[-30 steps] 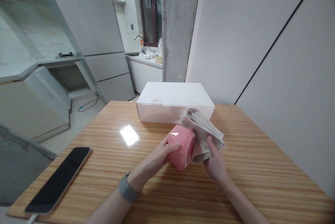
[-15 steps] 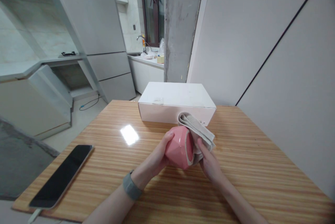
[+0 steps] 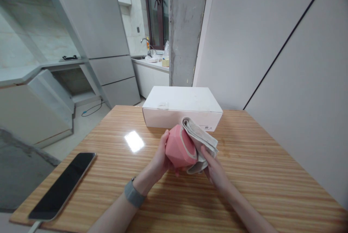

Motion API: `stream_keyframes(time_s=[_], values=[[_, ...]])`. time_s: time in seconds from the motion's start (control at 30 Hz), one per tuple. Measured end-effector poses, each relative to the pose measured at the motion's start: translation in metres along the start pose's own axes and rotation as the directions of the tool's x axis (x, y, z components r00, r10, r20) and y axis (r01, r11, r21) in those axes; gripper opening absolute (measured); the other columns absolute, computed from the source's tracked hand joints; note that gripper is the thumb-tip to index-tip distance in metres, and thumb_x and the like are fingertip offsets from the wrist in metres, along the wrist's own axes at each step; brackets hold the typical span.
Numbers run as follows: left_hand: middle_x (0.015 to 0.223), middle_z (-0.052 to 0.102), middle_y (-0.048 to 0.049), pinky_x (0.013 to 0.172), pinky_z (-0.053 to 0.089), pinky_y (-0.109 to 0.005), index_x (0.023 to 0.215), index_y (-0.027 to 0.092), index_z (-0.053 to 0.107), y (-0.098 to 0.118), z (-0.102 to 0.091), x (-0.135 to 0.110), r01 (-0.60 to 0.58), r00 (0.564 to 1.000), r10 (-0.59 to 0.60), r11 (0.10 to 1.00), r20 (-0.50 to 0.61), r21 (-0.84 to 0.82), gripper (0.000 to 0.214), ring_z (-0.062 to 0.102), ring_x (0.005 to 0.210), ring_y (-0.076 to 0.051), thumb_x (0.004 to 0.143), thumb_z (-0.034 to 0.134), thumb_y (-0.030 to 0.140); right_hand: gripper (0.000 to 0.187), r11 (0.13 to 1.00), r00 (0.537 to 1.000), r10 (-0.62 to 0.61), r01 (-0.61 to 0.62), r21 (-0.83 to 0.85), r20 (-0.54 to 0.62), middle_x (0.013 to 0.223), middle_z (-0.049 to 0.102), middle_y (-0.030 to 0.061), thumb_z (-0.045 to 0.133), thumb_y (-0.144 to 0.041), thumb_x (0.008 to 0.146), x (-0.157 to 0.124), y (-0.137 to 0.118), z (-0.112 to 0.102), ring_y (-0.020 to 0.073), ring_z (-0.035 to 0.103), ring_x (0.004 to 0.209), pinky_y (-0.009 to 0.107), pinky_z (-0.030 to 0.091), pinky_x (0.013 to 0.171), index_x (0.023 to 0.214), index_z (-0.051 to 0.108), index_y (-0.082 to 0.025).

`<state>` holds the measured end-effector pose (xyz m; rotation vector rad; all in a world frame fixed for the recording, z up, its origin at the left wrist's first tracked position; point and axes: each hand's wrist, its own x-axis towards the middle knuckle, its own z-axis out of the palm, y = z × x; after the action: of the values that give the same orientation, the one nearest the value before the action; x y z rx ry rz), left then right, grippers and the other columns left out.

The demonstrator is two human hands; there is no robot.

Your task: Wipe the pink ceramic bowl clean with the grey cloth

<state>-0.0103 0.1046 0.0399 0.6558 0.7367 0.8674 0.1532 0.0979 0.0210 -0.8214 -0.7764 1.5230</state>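
A glossy pink faceted bowl (image 3: 178,147) is tilted on its side above the table, its base ring turned to the right. My left hand (image 3: 161,153) grips it from the left, thumb on top; the other fingers are mostly hidden behind it. In my right hand (image 3: 213,166) is a folded light grey cloth (image 3: 199,135), pinched with the thumb on its near face. The cloth lies against the base side of the bowl. A grey band circles my left wrist.
Behind my hands a white box (image 3: 182,98) stands on the wood-grain table (image 3: 258,171). At the left edge lies a black-screened phone (image 3: 63,186) with a white cable. A pale wall (image 3: 299,80) rises on the right; a fridge (image 3: 89,19) stands beyond the table.
The bowl has shifted slightly left and turned a little in my left hand. My right hand and the cloth have also moved slightly left, staying against the bowl.
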Motion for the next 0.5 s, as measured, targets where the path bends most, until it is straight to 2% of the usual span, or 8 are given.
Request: stream_keyframes(time_s=[0.1, 0.23, 0.33, 0.4, 0.43, 0.5], values=[[0.061, 0.068, -0.0123, 0.036, 0.041, -0.026, 0.097, 0.008, 0.071, -0.005, 0.003, 0.002, -0.060, 0.998, 0.060, 0.998, -0.015, 0.027, 0.079, 0.058, 0.045, -0.019, 0.079, 0.036, 0.077, 0.056, 0.998, 0.999, 0.044, -0.045, 0.038, 0.017, 0.102, 0.076, 0.0048, 0.078, -0.052, 0.066, -0.001, -0.005, 0.007, 0.0299, 0.072, 0.088, 0.037, 0.060, 0.070, 0.113, 0.069, -0.023], [0.075, 0.070, -0.0126, 0.045, 0.045, -0.026, 0.110, 0.008, 0.064, -0.010, 0.010, 0.002, -0.176, 0.980, 0.181, 0.982, -0.078, 0.061, 0.071, 0.060, 0.054, -0.018, 0.082, 0.044, 0.070, 0.053, 0.996, 0.998, 0.058, -0.059, 0.061, 0.008, 0.103, 0.076, 0.0045, 0.078, -0.051, 0.066, -0.003, -0.005, 0.012, 0.0269, 0.072, 0.083, 0.035, 0.059, 0.066, 0.110, 0.070, -0.023], [0.084, 0.070, -0.0129, 0.052, 0.048, -0.027, 0.116, 0.008, 0.060, -0.014, 0.011, 0.005, -0.250, 0.960, 0.253, 0.968, -0.122, 0.037, 0.067, 0.061, 0.063, -0.018, 0.084, 0.046, 0.065, 0.043, 0.995, 0.996, 0.087, -0.087, 0.052, 0.011, 0.078, 0.077, 0.0026, 0.078, -0.052, 0.066, -0.005, -0.003, 0.011, 0.0216, 0.071, 0.061, 0.030, 0.057, 0.054, 0.097, 0.073, -0.021], [0.092, 0.070, -0.0143, 0.057, 0.051, -0.029, 0.119, 0.008, 0.057, -0.016, 0.009, 0.008, -0.267, 0.959, 0.263, 0.964, -0.106, -0.018, 0.064, 0.063, 0.071, -0.020, 0.086, 0.046, 0.062, 0.039, 0.994, 0.995, 0.103, -0.104, 0.044, 0.011, 0.055, 0.071, 0.0002, 0.078, -0.054, 0.065, -0.004, -0.004, 0.009, 0.0189, 0.066, 0.047, 0.027, 0.054, 0.047, 0.083, 0.074, -0.019], [0.097, 0.070, -0.0148, 0.059, 0.053, -0.031, 0.121, 0.009, 0.056, -0.017, 0.008, 0.009, -0.261, 0.963, 0.255, 0.964, -0.087, -0.058, 0.062, 0.064, 0.076, -0.021, 0.086, 0.047, 0.060, 0.039, 0.994, 0.995, 0.099, -0.099, 0.045, 0.003, 0.050, 0.068, -0.0005, 0.078, -0.054, 0.065, -0.003, -0.005, 0.008, 0.0186, 0.064, 0.045, 0.027, 0.053, 0.045, 0.079, 0.074, -0.018], [0.106, 0.069, -0.0154, 0.068, 0.055, -0.035, 0.125, 0.011, 0.054, -0.018, 0.007, 0.009, -0.221, 0.975, 0.219, 0.965, -0.028, -0.143, 0.058, 0.066, 0.085, -0.024, 0.087, 0.049, 0.054, 0.039, 0.995, 0.996, 0.085, -0.083, 0.058, -0.030, 0.053, 0.070, 0.0003, 0.077, -0.054, 0.065, 0.000, -0.008, 0.005, 0.0201, 0.067, 0.049, 0.028, 0.055, 0.048, 0.080, 0.074, -0.019]])
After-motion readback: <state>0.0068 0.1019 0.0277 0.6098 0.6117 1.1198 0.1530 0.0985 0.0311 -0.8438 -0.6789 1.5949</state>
